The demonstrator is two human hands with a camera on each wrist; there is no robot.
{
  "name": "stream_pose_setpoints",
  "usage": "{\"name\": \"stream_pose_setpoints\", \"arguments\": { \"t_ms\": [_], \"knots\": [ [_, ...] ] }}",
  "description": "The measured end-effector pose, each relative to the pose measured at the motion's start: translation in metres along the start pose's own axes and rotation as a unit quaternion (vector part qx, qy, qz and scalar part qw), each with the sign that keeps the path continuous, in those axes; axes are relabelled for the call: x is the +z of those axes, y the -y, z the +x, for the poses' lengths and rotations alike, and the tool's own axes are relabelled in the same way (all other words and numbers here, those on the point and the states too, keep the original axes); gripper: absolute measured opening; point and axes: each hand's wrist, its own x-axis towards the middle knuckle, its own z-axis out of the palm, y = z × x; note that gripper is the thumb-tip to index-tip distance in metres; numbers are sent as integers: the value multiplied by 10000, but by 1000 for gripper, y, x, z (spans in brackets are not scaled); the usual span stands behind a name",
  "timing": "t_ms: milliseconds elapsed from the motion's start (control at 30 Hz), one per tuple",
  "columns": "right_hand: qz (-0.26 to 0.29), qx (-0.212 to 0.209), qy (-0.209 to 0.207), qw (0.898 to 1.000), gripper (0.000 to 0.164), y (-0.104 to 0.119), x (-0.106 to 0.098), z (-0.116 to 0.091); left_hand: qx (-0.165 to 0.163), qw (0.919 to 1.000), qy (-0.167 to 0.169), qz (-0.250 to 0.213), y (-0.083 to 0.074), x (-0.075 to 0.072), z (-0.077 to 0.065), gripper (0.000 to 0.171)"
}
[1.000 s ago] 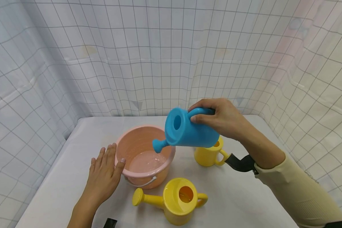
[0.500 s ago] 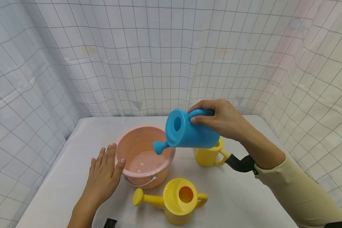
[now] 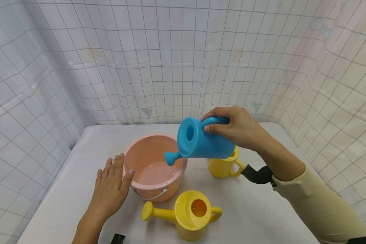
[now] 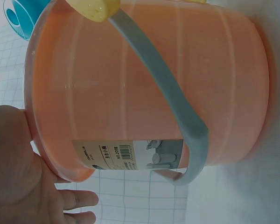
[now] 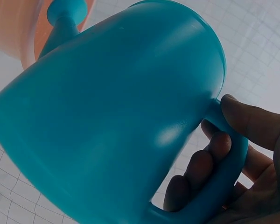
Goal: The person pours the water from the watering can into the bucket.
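Note:
My right hand (image 3: 233,127) grips the handle of a blue watering can (image 3: 208,144), fingers curled through the loop in the right wrist view. The can is tipped left, its spout head (image 3: 171,158) over the inside of a pink bucket (image 3: 154,186). Wet glints show on the bucket's floor. My left hand (image 3: 111,186) lies flat with straight fingers against the bucket's left rim. From the left wrist view, the bucket's grey handle (image 4: 165,84) hangs down over a paper label (image 4: 130,154), and the left thumb and palm meet the rim.
A yellow watering can (image 3: 190,217) holding some liquid stands in front of the bucket, spout pointing left. Another yellow watering can (image 3: 221,168) stands behind it to the right, partly covered by the blue one. Grid-patterned white curtains (image 3: 183,67) enclose the white table (image 3: 256,206).
The blue watering can has sunk very slightly, its spout head shifting a little down and right. My left hand, the bucket and the yellow watering cans have stayed put.

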Motion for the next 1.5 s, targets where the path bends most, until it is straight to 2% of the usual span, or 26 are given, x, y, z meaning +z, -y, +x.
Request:
{"name": "stream_pose_setpoints", "arguments": {
  "t_ms": [433,1500],
  "knots": [
    [131,-47,63,9999,27,-2,2,0,-11,10000,24,10,0,0,1,68],
    [-37,97,44,9999,28,-10,5,-3,27,10000,-46,25,1,0,1,67]
  ]
}}
